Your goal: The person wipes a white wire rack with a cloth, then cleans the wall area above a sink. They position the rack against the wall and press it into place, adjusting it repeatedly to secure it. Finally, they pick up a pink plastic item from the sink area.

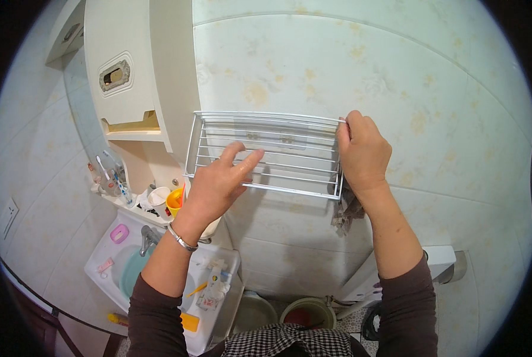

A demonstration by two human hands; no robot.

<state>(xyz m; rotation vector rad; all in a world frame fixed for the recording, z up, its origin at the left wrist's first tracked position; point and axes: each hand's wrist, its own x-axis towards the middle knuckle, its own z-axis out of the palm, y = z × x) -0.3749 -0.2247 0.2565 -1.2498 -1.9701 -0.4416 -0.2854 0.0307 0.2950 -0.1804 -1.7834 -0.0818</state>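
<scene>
A: What does the head camera show?

B: A white wire rack (pixel 296 156) held up before a pale wall (pixel 349 59), to the right of a cream cabinet (pixel 126 35) and higher than the white counter (pixel 108 282) of a washbasin.

A: How does it lie?

B: Long axis left to right, dipping slightly at the right end. The right hand (pixel 364 152) is clamped on the upper right corner, curled round the wire. The left hand (pixel 218 184) is before the lower left part, nearer the middle, fingers spread over the bars. The hands are well apart, the rack spanning between them.

A: The relation that counts?

B: By our reading, the gap between the rack's back and the wall, which lies just beyond both hands.

A: What can't be made out?

B: Whether rack meets wall. Whether the left hand grips the lower rail or merely rests there; its palm is hidden. A panel (pixel 269 140) behind the bars is indistinct, a grey cloth (pixel 347 217) is partly covered by the right wrist, and the checked apron (pixel 290 342) is cut off by the lower edge.
</scene>
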